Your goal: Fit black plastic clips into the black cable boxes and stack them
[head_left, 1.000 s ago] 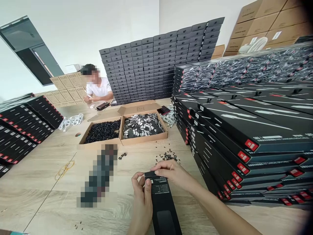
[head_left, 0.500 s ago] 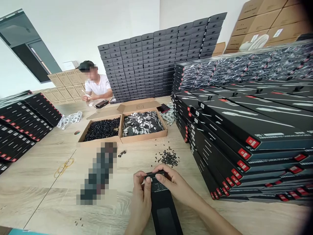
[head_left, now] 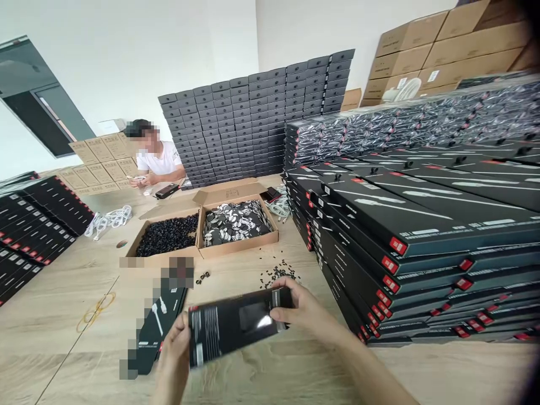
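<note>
A flat black cable box point(head_left: 230, 323), with white print and a shiny dark window, is held slightly tilted above the table. At its left end, my left hand point(head_left: 175, 343) has its fingers closed on the edge. My right hand point(head_left: 295, 309) grips the opposite end, thumb on the near face. Just left of the held box lies another black box point(head_left: 164, 315) with a white cable picture, partly blurred out. Small black pieces point(head_left: 280, 273) are scattered on the table behind my right hand.
Two open cartons stand ahead, one with black rings point(head_left: 166, 235), one with black-and-white discs point(head_left: 238, 222). Stacked black boxes point(head_left: 379, 225) rise on the right, more point(head_left: 37, 219) on the left. A yellow rubber band point(head_left: 97, 309) lies left. Across the table sits a person point(head_left: 156, 160).
The box has swung from pointing toward me to lying crosswise. My left hand has moved left to its other end, while my right hand keeps its end. The view has shifted slightly.
</note>
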The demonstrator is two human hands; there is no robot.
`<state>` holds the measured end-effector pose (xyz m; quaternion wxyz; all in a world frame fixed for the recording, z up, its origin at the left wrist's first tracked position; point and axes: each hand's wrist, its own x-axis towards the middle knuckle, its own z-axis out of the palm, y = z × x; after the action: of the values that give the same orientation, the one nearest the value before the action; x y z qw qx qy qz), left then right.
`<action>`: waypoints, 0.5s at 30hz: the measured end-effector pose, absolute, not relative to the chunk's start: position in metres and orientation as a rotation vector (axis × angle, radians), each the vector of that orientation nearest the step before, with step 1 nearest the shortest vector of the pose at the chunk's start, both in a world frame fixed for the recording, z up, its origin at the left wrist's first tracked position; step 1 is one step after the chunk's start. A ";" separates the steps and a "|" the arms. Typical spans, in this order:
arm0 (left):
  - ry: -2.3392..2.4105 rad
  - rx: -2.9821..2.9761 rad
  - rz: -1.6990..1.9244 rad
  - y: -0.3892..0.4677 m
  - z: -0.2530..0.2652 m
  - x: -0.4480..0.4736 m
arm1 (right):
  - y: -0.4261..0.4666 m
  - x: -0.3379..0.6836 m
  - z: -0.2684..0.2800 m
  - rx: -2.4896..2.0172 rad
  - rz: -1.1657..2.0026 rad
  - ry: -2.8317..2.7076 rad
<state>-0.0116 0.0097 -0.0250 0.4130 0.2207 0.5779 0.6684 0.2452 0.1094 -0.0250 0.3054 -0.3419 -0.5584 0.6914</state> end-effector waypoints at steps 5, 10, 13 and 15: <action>0.788 0.822 0.875 0.006 -0.015 -0.018 | 0.111 0.235 0.012 -0.901 1.782 -1.890; 0.583 0.493 0.720 0.026 -0.038 0.017 | 0.102 0.212 0.013 -0.943 1.539 -1.864; 0.480 0.342 0.748 0.027 -0.057 0.028 | 0.099 0.213 0.004 -1.009 1.184 -1.913; 0.432 0.331 0.771 0.026 -0.063 0.029 | 0.099 0.215 0.000 -0.997 1.060 -1.962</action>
<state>0.0295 0.0259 -0.0627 0.8907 0.1594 0.2081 0.3715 0.2149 0.0986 -0.0002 0.3424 -0.3834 -0.7546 0.4078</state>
